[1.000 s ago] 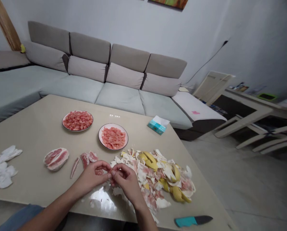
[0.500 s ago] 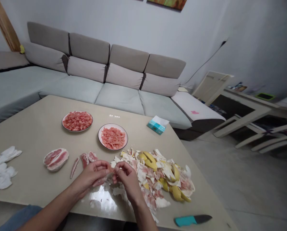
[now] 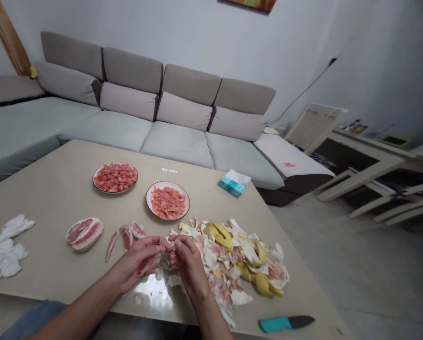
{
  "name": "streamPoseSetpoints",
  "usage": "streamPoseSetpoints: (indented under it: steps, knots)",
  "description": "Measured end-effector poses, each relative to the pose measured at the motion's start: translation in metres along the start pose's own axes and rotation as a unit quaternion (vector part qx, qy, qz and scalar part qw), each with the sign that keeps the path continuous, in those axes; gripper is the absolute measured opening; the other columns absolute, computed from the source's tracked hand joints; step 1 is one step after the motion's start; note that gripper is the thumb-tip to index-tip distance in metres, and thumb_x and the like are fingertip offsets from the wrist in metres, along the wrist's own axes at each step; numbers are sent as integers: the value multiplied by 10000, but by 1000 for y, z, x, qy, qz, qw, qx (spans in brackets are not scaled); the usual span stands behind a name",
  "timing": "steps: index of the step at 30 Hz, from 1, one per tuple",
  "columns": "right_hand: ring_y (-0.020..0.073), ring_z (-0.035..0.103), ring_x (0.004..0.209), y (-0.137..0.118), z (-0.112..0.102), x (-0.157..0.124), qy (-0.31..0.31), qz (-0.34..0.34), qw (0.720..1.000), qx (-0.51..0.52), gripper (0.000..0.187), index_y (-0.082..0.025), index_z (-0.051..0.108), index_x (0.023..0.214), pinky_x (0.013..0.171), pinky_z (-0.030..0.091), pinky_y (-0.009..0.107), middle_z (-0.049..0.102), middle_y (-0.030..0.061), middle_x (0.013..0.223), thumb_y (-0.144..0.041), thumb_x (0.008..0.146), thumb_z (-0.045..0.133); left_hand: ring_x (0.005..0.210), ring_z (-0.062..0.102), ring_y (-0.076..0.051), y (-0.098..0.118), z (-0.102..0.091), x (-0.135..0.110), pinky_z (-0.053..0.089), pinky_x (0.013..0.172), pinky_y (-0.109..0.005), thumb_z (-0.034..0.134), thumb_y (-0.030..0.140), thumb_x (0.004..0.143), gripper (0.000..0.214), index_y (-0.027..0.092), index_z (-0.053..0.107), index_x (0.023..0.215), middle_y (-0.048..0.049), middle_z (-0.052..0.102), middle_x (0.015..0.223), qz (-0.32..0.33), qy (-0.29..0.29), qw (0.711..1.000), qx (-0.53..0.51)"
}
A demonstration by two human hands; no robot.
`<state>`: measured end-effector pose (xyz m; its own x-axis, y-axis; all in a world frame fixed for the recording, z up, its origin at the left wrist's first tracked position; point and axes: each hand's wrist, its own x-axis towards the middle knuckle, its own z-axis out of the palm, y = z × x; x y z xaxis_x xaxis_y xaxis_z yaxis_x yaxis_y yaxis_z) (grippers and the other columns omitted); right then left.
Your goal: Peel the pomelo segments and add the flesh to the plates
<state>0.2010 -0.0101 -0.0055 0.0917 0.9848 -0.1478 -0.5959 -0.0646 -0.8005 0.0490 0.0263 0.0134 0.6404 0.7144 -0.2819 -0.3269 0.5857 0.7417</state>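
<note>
My left hand [image 3: 139, 259] is closed round a pink pomelo segment [image 3: 150, 265]. Between its fingertips and those of my right hand [image 3: 189, 262] is a small piece of pomelo flesh [image 3: 166, 245], pinched from both sides. Just beyond my left hand lie loose pomelo segments [image 3: 126, 236], and further left sits a larger peeled pomelo chunk [image 3: 85, 234]. A heap of pomelo peel [image 3: 238, 257], yellow rind with white pith and pinkish skins, spreads beside my right hand. Two plates of pomelo flesh, a nearer one [image 3: 168, 202] and a farther one [image 3: 115, 178], stand beyond my hands.
A knife [image 3: 285, 323] with a turquoise handle lies near the table's front right edge. At the back right stands a tissue box [image 3: 233, 184], and crumpled tissues [image 3: 8, 248] lie at far left. A grey sofa [image 3: 183, 141] runs behind the table [image 3: 55, 189].
My fingertips have moved slightly apart, so more of the pink flesh shows between them. The view has shifted a little; the plates, peel and knife lie as before.
</note>
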Motion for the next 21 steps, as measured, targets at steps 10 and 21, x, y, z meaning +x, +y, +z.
streamPoseSetpoints:
  steps: [10,21]
  knots:
    - [40,563,520,-1,-5,7,-2,20,996,86,177,-157,653,768,491,490,109,667,-13,743,-281,743,776,441,365,-4,4,6,-2,221,402,-154,724,252,753,226,133,700,943,-76,686,897,-23,31,999,4]
    - [58,598,552,-1,-9,7,-7,24,996,90,175,-152,651,773,502,510,113,670,-5,720,-280,754,769,495,413,-32,4,4,-3,274,435,-146,706,223,752,190,130,706,917,-46,640,794,-25,28,999,3]
